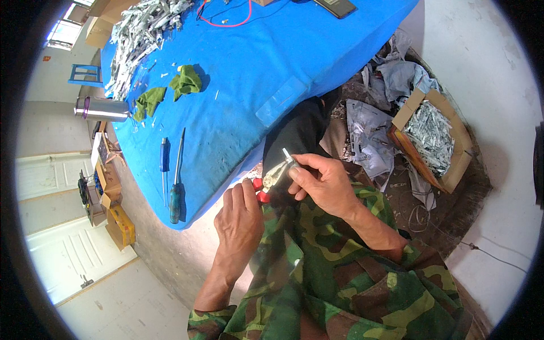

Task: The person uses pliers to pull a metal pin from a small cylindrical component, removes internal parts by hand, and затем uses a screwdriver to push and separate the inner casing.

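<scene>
Over my lap, my left hand [241, 212] is closed round the red handles of a pair of pliers [274, 173]. Most of the grip is hidden under my fingers. The worn, pale metal head of the pliers points up and right toward my right hand [324, 184]. Between thumb and forefinger, that hand pinches a small white and silver piece [287, 153], with one end sticking up past the fingertips. The piece lies right at the tip of the pliers; I cannot tell whether the jaws grip it.
A blue-covered table [226, 113] bears two screwdrivers [177, 187], green gloves or cloths [186, 83], a steel flask [105, 109], a phone [337, 7] and a heap of silvery strips [139, 39]. To the right, an open carton [433, 139] of similar pieces stands beside plastic bags [368, 133].
</scene>
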Demonstrator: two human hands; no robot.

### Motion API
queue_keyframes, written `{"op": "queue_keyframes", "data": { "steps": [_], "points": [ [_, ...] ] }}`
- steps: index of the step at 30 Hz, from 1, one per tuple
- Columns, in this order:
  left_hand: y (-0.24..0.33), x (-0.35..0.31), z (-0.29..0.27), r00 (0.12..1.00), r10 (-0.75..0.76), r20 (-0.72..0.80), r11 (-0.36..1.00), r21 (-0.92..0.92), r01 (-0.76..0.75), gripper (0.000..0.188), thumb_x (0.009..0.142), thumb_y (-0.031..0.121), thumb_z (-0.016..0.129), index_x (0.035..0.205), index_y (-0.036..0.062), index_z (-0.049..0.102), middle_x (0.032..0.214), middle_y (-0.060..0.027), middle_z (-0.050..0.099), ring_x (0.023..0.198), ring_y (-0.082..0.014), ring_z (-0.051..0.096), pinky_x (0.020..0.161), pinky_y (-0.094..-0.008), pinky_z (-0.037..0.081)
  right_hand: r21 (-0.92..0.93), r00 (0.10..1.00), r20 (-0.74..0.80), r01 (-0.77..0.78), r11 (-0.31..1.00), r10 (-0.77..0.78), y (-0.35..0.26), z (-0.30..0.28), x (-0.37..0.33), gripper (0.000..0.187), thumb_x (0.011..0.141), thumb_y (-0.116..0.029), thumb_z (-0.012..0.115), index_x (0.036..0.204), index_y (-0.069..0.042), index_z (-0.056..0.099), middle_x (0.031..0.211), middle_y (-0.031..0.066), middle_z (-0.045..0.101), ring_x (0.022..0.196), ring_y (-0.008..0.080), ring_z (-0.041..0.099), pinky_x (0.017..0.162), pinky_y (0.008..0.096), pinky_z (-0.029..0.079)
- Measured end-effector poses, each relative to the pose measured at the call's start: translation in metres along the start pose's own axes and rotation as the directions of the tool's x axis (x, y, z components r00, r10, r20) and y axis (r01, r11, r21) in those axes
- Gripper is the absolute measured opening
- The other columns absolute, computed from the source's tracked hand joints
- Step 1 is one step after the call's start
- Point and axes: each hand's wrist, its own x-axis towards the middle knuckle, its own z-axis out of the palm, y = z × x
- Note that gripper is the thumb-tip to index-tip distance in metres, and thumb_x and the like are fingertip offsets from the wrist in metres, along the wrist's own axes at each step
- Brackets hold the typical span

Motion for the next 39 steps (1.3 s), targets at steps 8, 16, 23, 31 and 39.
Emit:
{"op": "queue_keyframes", "data": {
  "steps": [8, 16, 23, 31, 39],
  "points": [
    [-0.005, -0.007, 0.004, 0.994, -0.035, 0.108, 0.996, -0.072, 0.043, 0.052, 0.081, 0.006, 0.070, 0.128, -0.0032, 0.051, 0.110, -0.0180, 0.059, 0.102, -0.0360, 0.059, 0.080, -0.0460, 0.050, -0.090, 1.000, 0.017, 0.004, 0.996, -0.002, -0.007, 0.002, 0.000, 0.033, 0.101, -0.012, 0.066, 0.126, 0.009, 0.063, 0.087, 0.0084, 0.072, 0.071, 0.0101, 0.069, 0.058, 0.0234, 0.057],
    [-0.011, -0.001, 0.000, 0.993, -0.053, 0.106, 0.934, -0.346, 0.087, 0.051, 0.076, 0.003, 0.074, 0.122, -0.0036, 0.052, 0.104, -0.0192, 0.057, 0.098, -0.0386, 0.057, 0.084, -0.0471, 0.047, -0.091, 0.999, 0.033, 0.011, 0.996, -0.008, -0.011, 0.003, -0.001, 0.033, 0.101, -0.013, 0.066, 0.126, 0.009, 0.064, 0.083, 0.0066, 0.071, 0.067, 0.0086, 0.067, 0.055, 0.0226, 0.054],
    [-0.015, -0.003, 0.015, 0.990, -0.047, 0.136, 0.968, -0.238, 0.079, 0.050, 0.078, -0.003, 0.069, 0.124, -0.0050, 0.050, 0.103, -0.0202, 0.056, 0.097, -0.0388, 0.056, 0.085, -0.0480, 0.047, -0.335, 0.988, -0.022, 0.138, 0.932, -0.154, -0.007, 0.007, -0.001, 0.034, 0.099, -0.012, 0.066, 0.127, 0.007, 0.064, 0.082, 0.0102, 0.073, 0.067, 0.0103, 0.070, 0.056, 0.0245, 0.056],
    [-0.016, -0.007, 0.018, 0.991, -0.042, 0.125, 0.953, -0.291, 0.077, 0.052, 0.075, -0.002, 0.070, 0.124, -0.0058, 0.052, 0.103, -0.0214, 0.058, 0.094, -0.0396, 0.058, 0.082, -0.0485, 0.048, -0.459, 0.941, -0.028, 0.288, 0.840, -0.338, 0.000, 0.011, 0.002, 0.023, 0.094, -0.008, 0.065, 0.112, 0.006, 0.063, 0.087, 0.0253, 0.066, 0.080, 0.0426, 0.067, 0.066, 0.0430, 0.052],
    [-0.002, -0.015, 0.003, 0.914, -0.134, 0.383, 0.650, -0.662, 0.373, 0.029, 0.094, 0.002, 0.061, 0.123, -0.0002, 0.056, 0.097, -0.0210, 0.067, 0.084, -0.0322, 0.069, 0.074, -0.0417, 0.055, -0.580, 0.803, 0.065, 0.514, 0.632, -0.593, 0.001, 0.008, 0.004, 0.029, 0.091, -0.004, 0.068, 0.119, 0.003, 0.064, 0.102, 0.0235, 0.070, 0.093, 0.0409, 0.070, 0.076, 0.0443, 0.057]
  ]
}}
